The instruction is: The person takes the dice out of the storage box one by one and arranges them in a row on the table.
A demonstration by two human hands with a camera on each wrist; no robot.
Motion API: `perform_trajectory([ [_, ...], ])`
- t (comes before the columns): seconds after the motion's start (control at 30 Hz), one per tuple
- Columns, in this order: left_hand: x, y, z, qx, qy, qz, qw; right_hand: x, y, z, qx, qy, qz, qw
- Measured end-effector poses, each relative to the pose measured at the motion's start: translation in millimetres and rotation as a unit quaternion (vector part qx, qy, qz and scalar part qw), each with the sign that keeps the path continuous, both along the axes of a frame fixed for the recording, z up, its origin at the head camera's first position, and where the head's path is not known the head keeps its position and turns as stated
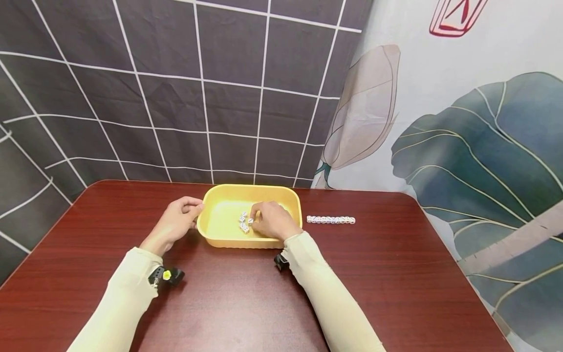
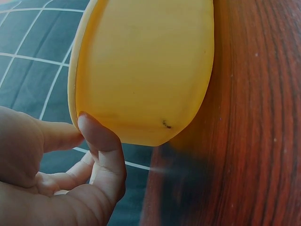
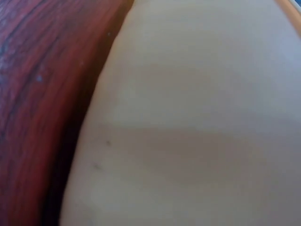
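Observation:
A yellow plastic basin (image 1: pixel 224 235) stands on the table, with several white dice (image 1: pixel 244 227) loose on its floor. My left hand (image 1: pixel 176 220) pinches the basin's left rim; in the left wrist view, thumb and finger (image 2: pixel 101 136) meet at the edge of the yellow wall (image 2: pixel 146 70). My right hand (image 1: pixel 274 220) reaches inside over the right half, its thumb and forefinger curled at a die (image 1: pixel 250 221). Part of the basin floor is hidden beneath that hand. The right wrist view holds only the basin's outer side (image 3: pixel 188 103), blurred, without the hand.
Right of the basin, a straight row of dice (image 1: pixel 331 220) lies on the dark red wooden table (image 1: pixel 378 274). A grey checked cloth (image 1: pixel 233 112) and a leaf-patterned curtain (image 1: pixel 475 146) hang behind the table. Both wrists carry small black cameras.

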State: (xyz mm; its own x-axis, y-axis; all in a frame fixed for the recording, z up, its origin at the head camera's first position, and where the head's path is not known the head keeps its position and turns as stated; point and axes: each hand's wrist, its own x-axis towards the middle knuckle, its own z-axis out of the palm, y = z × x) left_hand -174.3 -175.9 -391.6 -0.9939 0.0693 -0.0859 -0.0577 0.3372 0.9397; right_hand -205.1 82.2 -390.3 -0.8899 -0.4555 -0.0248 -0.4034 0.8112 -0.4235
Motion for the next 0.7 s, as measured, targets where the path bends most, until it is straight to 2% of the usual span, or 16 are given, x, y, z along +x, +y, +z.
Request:
perform_trajectory([
  [0.23,-0.3,-1,-0.5,0.001,0.005,-0.002,1.0000,-0.8,7,6.6,-0.015,-0.004,-0.002,1.000],
  [0.7,0.9,1,1.3,0.001,0.000,-0.002,1.0000,-4.1,21,19.1,-0.032,-0.011,0.031,0.999],
])
